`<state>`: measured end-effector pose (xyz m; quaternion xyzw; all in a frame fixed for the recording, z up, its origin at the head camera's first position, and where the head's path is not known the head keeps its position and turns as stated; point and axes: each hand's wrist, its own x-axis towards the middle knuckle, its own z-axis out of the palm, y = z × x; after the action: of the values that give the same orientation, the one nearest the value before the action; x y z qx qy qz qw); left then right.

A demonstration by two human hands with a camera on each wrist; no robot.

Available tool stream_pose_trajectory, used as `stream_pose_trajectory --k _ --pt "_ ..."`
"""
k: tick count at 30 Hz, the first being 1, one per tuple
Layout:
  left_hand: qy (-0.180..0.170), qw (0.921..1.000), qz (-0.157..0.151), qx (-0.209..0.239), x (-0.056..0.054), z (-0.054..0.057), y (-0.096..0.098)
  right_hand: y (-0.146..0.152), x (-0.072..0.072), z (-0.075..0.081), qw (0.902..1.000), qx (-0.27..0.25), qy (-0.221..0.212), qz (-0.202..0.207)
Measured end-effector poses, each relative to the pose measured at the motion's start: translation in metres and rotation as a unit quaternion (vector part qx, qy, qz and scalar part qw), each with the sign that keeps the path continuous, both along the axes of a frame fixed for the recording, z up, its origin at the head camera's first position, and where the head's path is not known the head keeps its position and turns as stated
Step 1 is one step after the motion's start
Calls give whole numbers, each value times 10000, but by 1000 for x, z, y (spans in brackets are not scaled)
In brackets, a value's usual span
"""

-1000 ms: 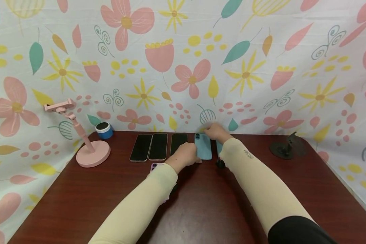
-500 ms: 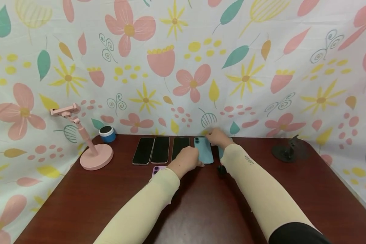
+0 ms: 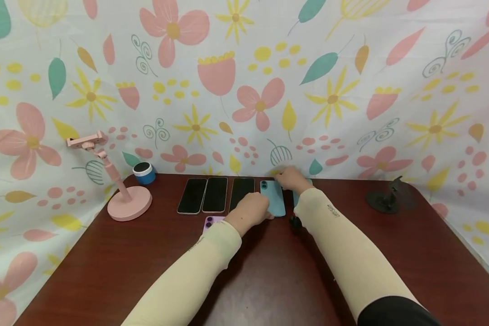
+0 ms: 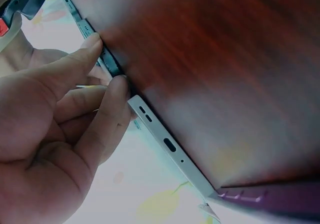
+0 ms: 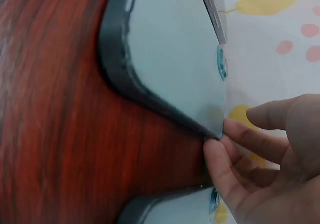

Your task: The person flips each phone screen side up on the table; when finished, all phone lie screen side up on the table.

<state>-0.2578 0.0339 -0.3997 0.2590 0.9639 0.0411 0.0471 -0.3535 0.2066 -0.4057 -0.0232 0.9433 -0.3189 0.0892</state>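
Note:
A light blue phone (image 3: 274, 199) lies back up on the dark wooden table. My left hand (image 3: 250, 210) is at its near left corner. In the left wrist view, thumb and fingertips of the left hand (image 4: 55, 124) touch a phone's dark edge. At the far right corner is my right hand (image 3: 292, 179). Fingertips of the right hand (image 5: 270, 154) press that corner in the right wrist view, with the thumb apart. A second blue phone (image 3: 296, 199) is partly hidden by the right arm. Left of the light blue phone lies a dark-screened phone (image 3: 242, 188).
Two more black-screened phones (image 3: 192, 195) lie further left. A purple phone (image 3: 210, 221) is partly under the left forearm. A pink phone stand (image 3: 129, 203) and blue-white jar (image 3: 144, 173) stand left, a black stand (image 3: 385, 199) right. A flowered cloth (image 3: 244, 90) hangs behind.
The light blue phone has slid slightly toward the person relative to the dark phone beside it. Both hands stay at its corners. The head view has shifted a little.

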Motion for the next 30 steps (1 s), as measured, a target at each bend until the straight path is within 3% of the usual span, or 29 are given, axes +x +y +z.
stream_pose_trajectory --k 7,13,23,30 --pt "-46 9999 -54 -130 0 5 0 -7 -3 -1 9981 365 491 35" --pt "-228 9997 33 -13 0 1 0 -11 -4 -6 9969 411 671 89" --pt "-246 9997 -59 -6 -2 -1 0 -12 -7 -6 9956 577 721 152" --pt "-312 9994 -144 -88 -1 8 -3 -17 -8 0 9957 768 510 119"
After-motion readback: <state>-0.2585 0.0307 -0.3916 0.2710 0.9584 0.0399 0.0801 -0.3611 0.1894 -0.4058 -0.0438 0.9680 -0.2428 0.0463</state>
